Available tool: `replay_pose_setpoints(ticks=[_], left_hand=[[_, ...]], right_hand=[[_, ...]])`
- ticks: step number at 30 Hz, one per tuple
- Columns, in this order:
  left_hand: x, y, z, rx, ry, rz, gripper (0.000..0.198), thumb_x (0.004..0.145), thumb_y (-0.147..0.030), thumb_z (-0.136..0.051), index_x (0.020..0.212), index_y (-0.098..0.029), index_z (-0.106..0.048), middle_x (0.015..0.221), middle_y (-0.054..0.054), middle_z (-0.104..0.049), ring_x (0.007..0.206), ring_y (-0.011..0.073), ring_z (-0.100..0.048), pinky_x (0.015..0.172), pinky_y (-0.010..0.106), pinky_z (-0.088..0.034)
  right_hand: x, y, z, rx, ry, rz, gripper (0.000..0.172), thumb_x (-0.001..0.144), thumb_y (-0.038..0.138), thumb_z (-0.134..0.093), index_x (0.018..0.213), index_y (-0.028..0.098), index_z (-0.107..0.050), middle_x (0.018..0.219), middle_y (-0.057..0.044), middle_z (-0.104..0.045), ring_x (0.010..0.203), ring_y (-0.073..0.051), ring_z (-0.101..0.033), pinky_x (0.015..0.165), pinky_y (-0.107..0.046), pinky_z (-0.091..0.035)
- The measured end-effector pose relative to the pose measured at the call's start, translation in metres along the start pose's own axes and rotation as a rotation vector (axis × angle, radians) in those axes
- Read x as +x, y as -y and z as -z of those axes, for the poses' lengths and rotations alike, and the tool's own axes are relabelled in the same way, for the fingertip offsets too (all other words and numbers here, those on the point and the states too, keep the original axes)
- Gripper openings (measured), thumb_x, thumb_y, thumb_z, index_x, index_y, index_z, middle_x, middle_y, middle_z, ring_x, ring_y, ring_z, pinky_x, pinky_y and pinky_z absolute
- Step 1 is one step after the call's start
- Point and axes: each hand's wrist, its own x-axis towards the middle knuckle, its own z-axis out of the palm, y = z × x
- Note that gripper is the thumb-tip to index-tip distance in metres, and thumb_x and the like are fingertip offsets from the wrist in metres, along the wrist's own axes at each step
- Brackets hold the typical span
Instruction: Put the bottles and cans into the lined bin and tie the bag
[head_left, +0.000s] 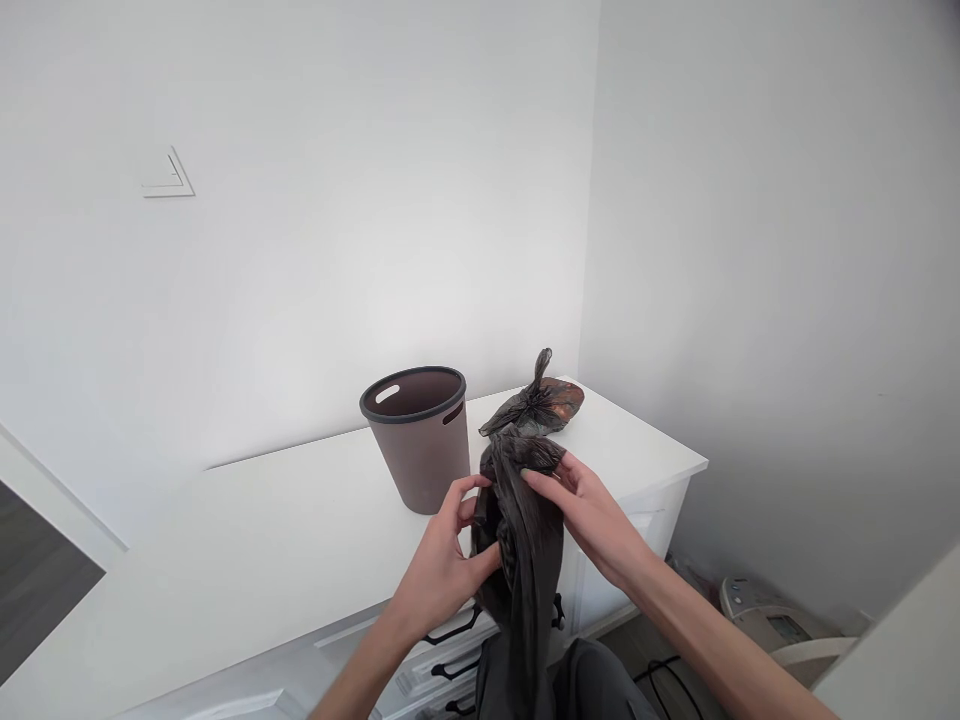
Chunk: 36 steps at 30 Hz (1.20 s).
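A black plastic bag point(536, 540) hangs between my two hands, bunched at its top and trailing down in front of the cabinet. My left hand point(450, 560) grips its left edge, with the thumb tucked against the folds. On the right, my right hand point(589, 505) pinches the upper part between thumb and fingers. Behind the hands stands a brown waste bin point(421, 455), upright, with a dark rim and handle slots. Beyond the bag lies a knotted black bag point(532, 408) with something reddish-brown showing through it.
The white cabinet top point(277, 540) carries the bin and the knotted bag, against the wall. Black drawer handles point(456, 628) stick out at its front. A beige appliance point(769, 610) and a dark cable point(667, 672) are on the floor at right.
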Motion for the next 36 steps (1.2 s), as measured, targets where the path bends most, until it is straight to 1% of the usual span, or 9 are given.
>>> replay_pose_setpoints(ticks=[4,7,12,16,20,26,29,33,36], left_hand=[[0.001,-0.003,-0.001,-0.031,-0.217,-0.004,0.041,0.092,-0.041,-0.060,0.129,-0.028,-0.047,0.112,0.003,-0.074,0.099,0.0198,-0.071,0.090,0.034,-0.056],[0.000,-0.002,0.003,0.025,-0.349,0.022,0.046,0.091,-0.047,-0.063,0.130,-0.030,-0.048,0.109,0.003,-0.074,0.096,0.0208,-0.072,0.085,0.033,-0.058],[-0.006,-0.004,0.008,0.064,-0.367,0.030,0.048,0.092,-0.052,-0.060,0.132,-0.029,-0.049,0.103,0.003,-0.073,0.090,0.0216,-0.072,0.072,0.032,-0.057],[-0.012,0.000,0.015,0.099,-0.414,0.057,0.047,0.092,-0.055,-0.059,0.131,-0.029,-0.052,0.095,0.002,-0.071,0.083,0.0200,-0.069,0.072,0.031,-0.055],[-0.017,0.020,0.028,0.055,-0.405,0.121,0.050,0.092,-0.057,-0.058,0.132,-0.029,-0.051,0.089,0.001,-0.069,0.078,0.0194,-0.066,0.070,0.031,-0.055],[-0.026,0.047,0.039,0.299,-0.467,0.021,0.047,0.093,-0.054,-0.057,0.131,-0.027,-0.055,0.129,0.013,-0.063,0.121,0.0305,-0.061,0.093,0.044,-0.056],[-0.034,0.035,0.032,0.299,-0.344,-0.022,0.044,0.096,-0.052,-0.052,0.132,-0.029,-0.059,0.143,0.014,-0.059,0.132,0.0319,-0.055,0.106,0.049,-0.050],[-0.037,0.010,0.013,0.160,-0.121,-0.011,0.079,0.085,-0.055,-0.070,0.153,-0.027,-0.042,0.143,0.015,-0.062,0.129,0.0343,-0.061,0.108,0.050,-0.051],[-0.033,0.004,0.005,0.126,-0.123,0.075,0.055,0.091,-0.059,-0.060,0.134,-0.024,-0.062,0.117,0.011,-0.075,0.111,0.0322,-0.069,0.096,0.044,-0.057]], right_hand=[[-0.008,-0.004,-0.002,-0.177,-0.153,0.062,0.068,0.085,0.054,-0.075,0.144,0.033,-0.049,0.146,-0.007,-0.058,0.136,-0.027,-0.053,0.113,-0.045,-0.045],[-0.018,-0.008,0.000,-0.159,-0.089,-0.003,0.071,0.088,0.063,-0.068,0.149,0.035,-0.044,0.157,-0.007,-0.048,0.144,-0.027,-0.046,0.113,-0.043,-0.046],[-0.026,-0.018,0.001,-0.080,0.042,-0.142,0.081,0.087,0.068,-0.067,0.155,0.034,-0.042,0.161,-0.007,-0.043,0.144,-0.027,-0.046,0.111,-0.042,-0.047],[-0.027,-0.022,0.001,0.008,0.159,-0.153,0.059,0.090,0.071,-0.061,0.131,0.029,-0.069,0.134,-0.005,-0.069,0.123,-0.026,-0.061,0.104,-0.039,-0.049],[-0.027,-0.023,0.004,0.014,0.137,-0.152,0.055,0.085,0.072,-0.067,0.110,0.025,-0.078,0.103,-0.003,-0.076,0.099,-0.024,-0.064,0.086,-0.033,-0.051],[-0.024,-0.023,0.008,0.031,0.048,-0.150,0.054,0.080,0.073,-0.070,0.093,0.021,-0.079,0.079,-0.003,-0.072,0.083,-0.022,-0.061,0.076,-0.032,-0.050],[-0.023,-0.018,0.002,0.025,0.055,-0.140,0.053,0.081,0.072,-0.071,0.091,0.021,-0.079,0.077,-0.002,-0.071,0.081,-0.022,-0.061,0.077,-0.033,-0.050],[-0.022,-0.013,-0.012,0.015,0.099,-0.138,0.050,0.081,0.070,-0.072,0.090,0.021,-0.079,0.075,-0.001,-0.071,0.082,-0.022,-0.061,0.080,-0.034,-0.051],[-0.023,-0.010,-0.018,-0.004,0.116,-0.134,0.049,0.082,0.069,-0.072,0.090,0.021,-0.080,0.075,-0.001,-0.071,0.083,-0.022,-0.062,0.083,-0.036,-0.051]])
